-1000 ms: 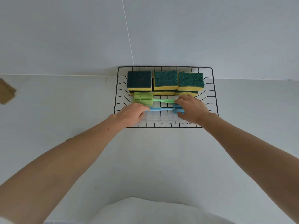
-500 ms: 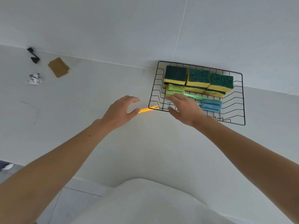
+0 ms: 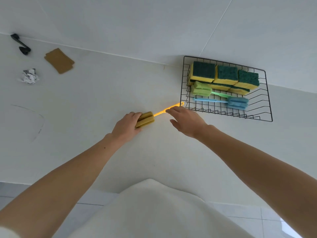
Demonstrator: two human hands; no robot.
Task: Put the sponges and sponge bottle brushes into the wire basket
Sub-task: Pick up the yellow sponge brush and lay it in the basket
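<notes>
- Yellow bottle brush (image 3: 155, 115) lies on the bench (image 3: 103, 100) just outside the wire basket (image 3: 267, 107), handle tip touching or nearly touching its near-left corner.
- Left hand (image 3: 127, 127): fingers wrapped on the yellow sponge head.
- Right hand (image 3: 186, 121): fingers apart, tips at the handle; grip not certain.
- Step in hand: picking up the last brush.
- Already in basket: green brush (image 3: 201, 88), blue brush (image 3: 237, 102), sponges (image 3: 226, 75).
- Next: lift, clear the rim, lay it in the free front strip.
</notes>
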